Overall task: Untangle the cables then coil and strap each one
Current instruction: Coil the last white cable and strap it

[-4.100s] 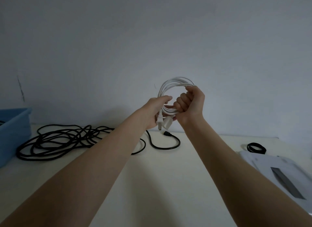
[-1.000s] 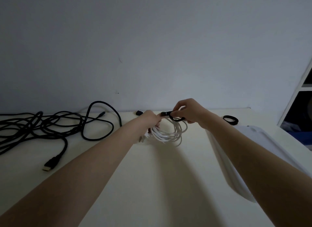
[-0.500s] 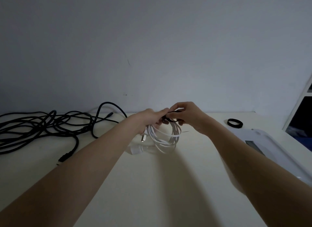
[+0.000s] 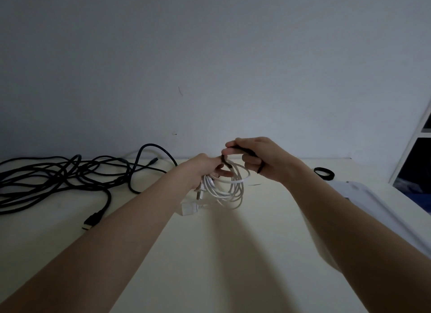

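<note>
A coiled white cable (image 4: pixel 229 189) hangs just above the cream table (image 4: pixel 210 254), its white plug (image 4: pixel 189 207) lying on the surface. My left hand (image 4: pixel 205 170) grips the coil's top from the left. My right hand (image 4: pixel 261 157) pinches a thin black strap (image 4: pixel 247 151) between thumb and forefinger, and the strap runs down round the coil's top. A tangled heap of black cable (image 4: pixel 63 177) lies at the back left, one flat connector (image 4: pixel 92 220) pointing toward me.
A second black strap ring (image 4: pixel 323 173) lies at the back right near the wall. A white flat tray-like object (image 4: pixel 382 210) occupies the right side. A white shelf frame (image 4: pixel 417 144) stands at the far right edge.
The coil came down from in front of the wall to the table. My right hand picked up a black strap and has now lifted it up and to the right over the coil.
</note>
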`<state>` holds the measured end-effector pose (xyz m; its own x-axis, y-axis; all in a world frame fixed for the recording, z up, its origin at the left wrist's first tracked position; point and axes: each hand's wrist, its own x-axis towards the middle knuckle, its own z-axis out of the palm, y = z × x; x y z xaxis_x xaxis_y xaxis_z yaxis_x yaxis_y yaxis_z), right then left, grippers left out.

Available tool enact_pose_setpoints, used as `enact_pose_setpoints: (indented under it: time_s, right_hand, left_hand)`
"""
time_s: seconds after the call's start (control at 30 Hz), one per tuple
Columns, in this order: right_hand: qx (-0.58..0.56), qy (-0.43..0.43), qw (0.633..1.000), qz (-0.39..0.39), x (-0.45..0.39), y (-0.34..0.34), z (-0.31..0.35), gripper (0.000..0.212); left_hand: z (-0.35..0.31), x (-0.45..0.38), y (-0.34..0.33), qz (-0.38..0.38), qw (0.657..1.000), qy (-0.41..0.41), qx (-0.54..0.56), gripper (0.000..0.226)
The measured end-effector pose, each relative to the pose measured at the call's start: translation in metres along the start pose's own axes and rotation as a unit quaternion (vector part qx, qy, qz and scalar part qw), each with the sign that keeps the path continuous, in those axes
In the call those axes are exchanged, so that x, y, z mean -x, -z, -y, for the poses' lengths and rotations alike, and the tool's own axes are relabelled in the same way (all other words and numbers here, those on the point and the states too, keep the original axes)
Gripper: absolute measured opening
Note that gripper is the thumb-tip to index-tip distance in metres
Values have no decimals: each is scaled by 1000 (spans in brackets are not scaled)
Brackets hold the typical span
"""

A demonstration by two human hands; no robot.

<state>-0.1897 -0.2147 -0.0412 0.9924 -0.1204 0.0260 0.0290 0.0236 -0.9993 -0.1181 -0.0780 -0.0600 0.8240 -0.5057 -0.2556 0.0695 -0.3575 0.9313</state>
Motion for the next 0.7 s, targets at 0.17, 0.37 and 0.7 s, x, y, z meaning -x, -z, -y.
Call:
enact_pose_setpoints:
  time_s: [0.17, 0.37, 0.7]
  right_hand:
    - [93, -45, 992, 77, 5, 6, -3, 16]
    - [224, -53, 973, 10, 5, 12, -15, 23]
    - [267, -122, 956, -30, 5, 3, -32, 38]
  left_hand:
    - [2, -3, 6, -25, 997, -2, 76, 30]
    - [-2, 3, 9, 10, 999, -31, 14, 38]
    - [-7, 15, 11, -14, 979, -141, -148, 33]
